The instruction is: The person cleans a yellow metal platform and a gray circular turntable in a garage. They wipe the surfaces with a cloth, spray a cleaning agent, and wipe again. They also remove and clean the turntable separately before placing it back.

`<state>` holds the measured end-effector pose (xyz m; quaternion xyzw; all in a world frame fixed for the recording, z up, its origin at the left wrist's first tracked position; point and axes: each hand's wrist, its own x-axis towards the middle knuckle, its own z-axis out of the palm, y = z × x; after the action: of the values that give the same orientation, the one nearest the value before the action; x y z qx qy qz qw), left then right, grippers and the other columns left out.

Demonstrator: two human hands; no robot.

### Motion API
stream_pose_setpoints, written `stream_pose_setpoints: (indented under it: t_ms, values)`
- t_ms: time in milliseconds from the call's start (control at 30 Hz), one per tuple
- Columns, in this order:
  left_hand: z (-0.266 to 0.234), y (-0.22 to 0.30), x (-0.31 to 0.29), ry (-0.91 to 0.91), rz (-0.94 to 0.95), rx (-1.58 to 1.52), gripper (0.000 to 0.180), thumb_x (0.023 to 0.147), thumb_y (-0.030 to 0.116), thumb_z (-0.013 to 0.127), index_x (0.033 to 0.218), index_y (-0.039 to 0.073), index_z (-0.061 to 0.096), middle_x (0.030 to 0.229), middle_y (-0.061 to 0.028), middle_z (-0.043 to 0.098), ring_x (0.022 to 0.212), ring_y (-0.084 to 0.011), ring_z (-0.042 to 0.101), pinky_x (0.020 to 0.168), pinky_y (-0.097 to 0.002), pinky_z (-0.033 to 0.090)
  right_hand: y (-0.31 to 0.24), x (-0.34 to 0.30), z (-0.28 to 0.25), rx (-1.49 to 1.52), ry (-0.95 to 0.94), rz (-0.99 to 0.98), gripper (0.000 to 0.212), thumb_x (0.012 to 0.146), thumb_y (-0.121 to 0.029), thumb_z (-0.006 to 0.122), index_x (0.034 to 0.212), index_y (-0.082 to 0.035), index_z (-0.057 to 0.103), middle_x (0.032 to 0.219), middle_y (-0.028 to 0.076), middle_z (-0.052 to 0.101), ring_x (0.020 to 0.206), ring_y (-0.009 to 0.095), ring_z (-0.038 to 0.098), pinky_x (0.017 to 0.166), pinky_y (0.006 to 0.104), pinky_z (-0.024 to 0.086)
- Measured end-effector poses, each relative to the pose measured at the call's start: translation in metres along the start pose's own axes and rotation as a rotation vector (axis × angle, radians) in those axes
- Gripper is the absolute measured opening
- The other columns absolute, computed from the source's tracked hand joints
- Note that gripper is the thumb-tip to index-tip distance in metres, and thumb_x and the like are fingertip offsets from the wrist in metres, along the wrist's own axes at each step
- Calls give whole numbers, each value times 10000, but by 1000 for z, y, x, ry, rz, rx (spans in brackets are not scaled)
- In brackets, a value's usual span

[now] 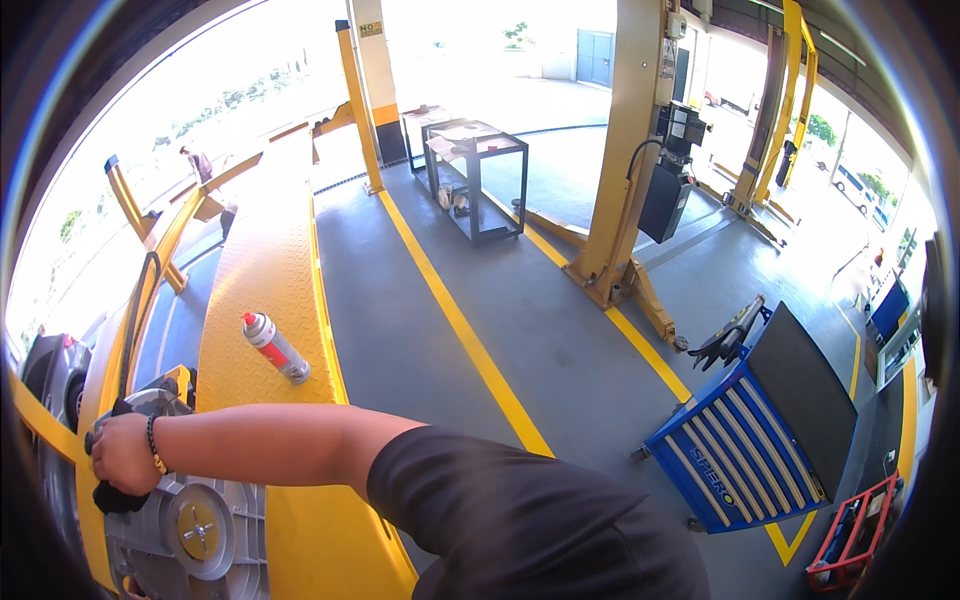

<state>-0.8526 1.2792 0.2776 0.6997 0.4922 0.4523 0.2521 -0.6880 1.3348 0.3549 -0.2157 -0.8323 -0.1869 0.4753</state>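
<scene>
My right arm, in a black sleeve, stretches across to the left. My right hand [125, 455], with a beaded bracelet at the wrist, is closed round a black cloth [122, 497] that shows above and below the fingers. Beneath it lies a ribbed grey metal part [235, 505] with a round, brass-coloured centre [202, 530]. What the cloth touches is hidden by the hand. A spray can [276, 347] with a red nozzle stands on the yellow tread-plate ramp [255, 240], beyond my forearm. My left hand is out of view.
A blue tool cabinet [735, 450] with several drawers stands at the right, near a red tool carrier [853, 535]. Farther off are a black-framed cart [475, 190] and a yellow lift post [620, 150]. A person [200, 165] stands beyond the ramp at the left.
</scene>
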Motion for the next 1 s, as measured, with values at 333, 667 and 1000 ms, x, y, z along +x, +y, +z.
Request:
stream_pose_setpoints:
  t_ms: [333,667,1000]
  values:
    - [-14,-14,-14,37,-29,-33,512,1024,319,480,1391,-38,478,1276,-189,598,1136,-281,595,1018,-401,442,-142,56,12,248,111,176,139,832,-167,630,893,-64,700,881,130,681,901,345,649,871,450,466]
    - [0,-17,-19,30,-51,-53,539,1020,358,467,1391,-33,476,1295,-188,588,1157,-290,585,1030,-415,436,-158,76,103,214,-74,391,434,725,-229,682,1065,35,627,989,155,654,904,327,636,887,414,466]
    - [12,-25,-19,21,-75,-64,567,1016,398,455,1391,-28,475,1313,-188,578,1178,-299,576,1042,-429,430,-107,91,25,103,-595,474,787,694,-652,700,1198,-48,682,1256,181,648,1133,368,630,1004,436,473]
